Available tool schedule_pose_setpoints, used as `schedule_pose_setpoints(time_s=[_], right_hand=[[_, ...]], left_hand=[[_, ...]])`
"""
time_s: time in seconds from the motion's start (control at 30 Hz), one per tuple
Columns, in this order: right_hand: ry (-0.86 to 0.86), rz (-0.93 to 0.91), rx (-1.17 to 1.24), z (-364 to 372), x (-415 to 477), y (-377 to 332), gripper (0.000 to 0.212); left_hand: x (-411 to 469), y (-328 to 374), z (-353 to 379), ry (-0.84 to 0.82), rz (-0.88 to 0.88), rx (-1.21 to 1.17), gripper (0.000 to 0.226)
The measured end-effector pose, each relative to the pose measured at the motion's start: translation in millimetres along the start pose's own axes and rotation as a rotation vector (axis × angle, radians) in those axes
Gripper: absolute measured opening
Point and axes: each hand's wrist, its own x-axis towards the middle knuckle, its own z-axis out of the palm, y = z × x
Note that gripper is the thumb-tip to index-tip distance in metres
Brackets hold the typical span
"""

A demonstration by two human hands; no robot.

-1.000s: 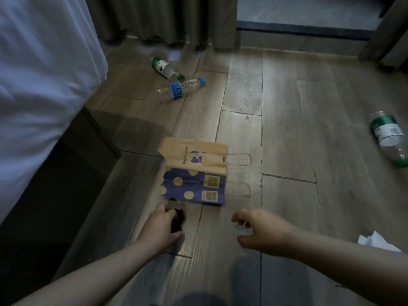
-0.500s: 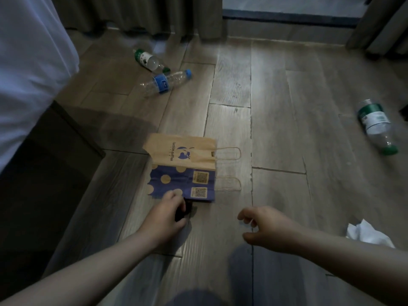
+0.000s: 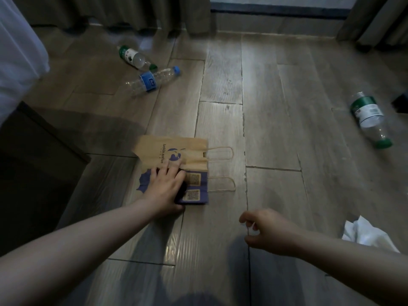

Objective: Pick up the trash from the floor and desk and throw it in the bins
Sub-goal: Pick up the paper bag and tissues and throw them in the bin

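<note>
Head view, the only one.

- Paper bag (image 3: 154,149) lies flat on the wooden floor (image 3: 271,120), straight ahead and a little to my left. Tan upper panel, blue panel below with two printed code squares.
- Long axis runs left to right across my view. The two cord handles (image 3: 220,153) trail off the right-hand end, toward open floor.
- Left hand (image 3: 164,187) is on the bag: fingers spread and laid fairly straight over the blue panel, fingertips reaching the tan fold, thumb at the bag's near edge. No closed grip showing. There is a dark patch under the palm that I cannot read.
- Right hand (image 3: 268,233) hangs above the floor, near me and right of the bag, apart from it. Fingers loosely curled, nothing in them that I can make out.
- Judgement: the left hand is nearer and owns this pick. The handles are the right hand's nearest hold.
- Other trash: blue-label bottle (image 3: 152,81) and green-cap bottle (image 3: 134,57) beyond the bag, another bottle (image 3: 368,118) far right, and crumpled tissue (image 3: 366,233) beside my right forearm.
- No bin in view.
</note>
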Motion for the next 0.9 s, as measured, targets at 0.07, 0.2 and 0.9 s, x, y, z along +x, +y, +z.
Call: schedule_pose_setpoints(time_s=[0.07, 0.2, 0.9], right_hand=[[0.005, 0.019, 0.013, 1, -1, 8, 0.047], [0.025, 0.057, 0.046, -2, -4, 21, 0.048], [0.72, 0.611, 0.299, -17, -108, 186, 0.054]], left_hand=[[5, 3, -2, -0.008, 0.015, -0.018, 0.09], [12, 13, -5, -0.047, 0.055, -0.106, 0.083], [47, 209, 13, -0.135, 0.276, -0.25, 0.072]])
